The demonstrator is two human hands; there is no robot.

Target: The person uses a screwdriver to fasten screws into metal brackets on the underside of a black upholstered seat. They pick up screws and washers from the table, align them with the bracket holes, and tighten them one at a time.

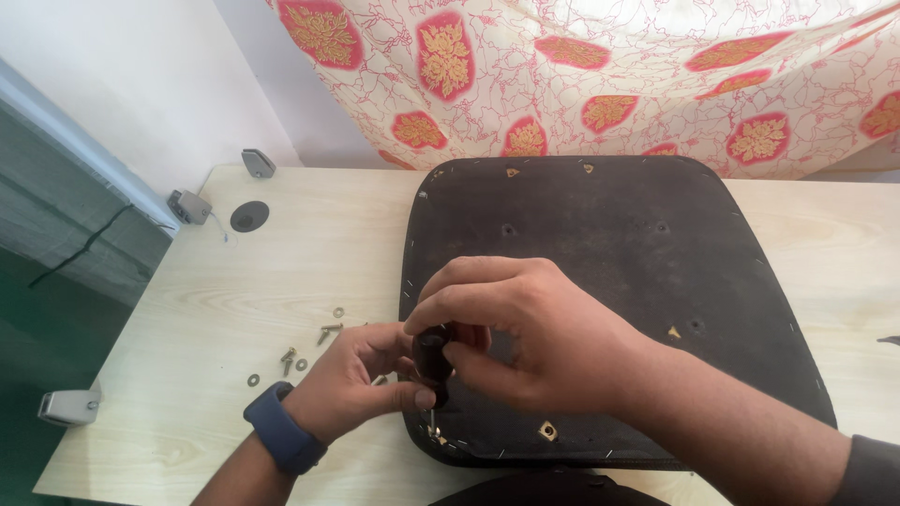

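Left of hands (450, 351): loose bolts (309, 347).

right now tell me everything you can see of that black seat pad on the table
The black seat pad lies flat, underside up, on the pale wooden table. It is roughly square with rounded corners, dark fabric stapled round the rim, with several bolt holes. The right hand rests on its near left part; the left hand meets its edge.

Matt black seat panel (600, 272); pale wood-grain table (281, 272)
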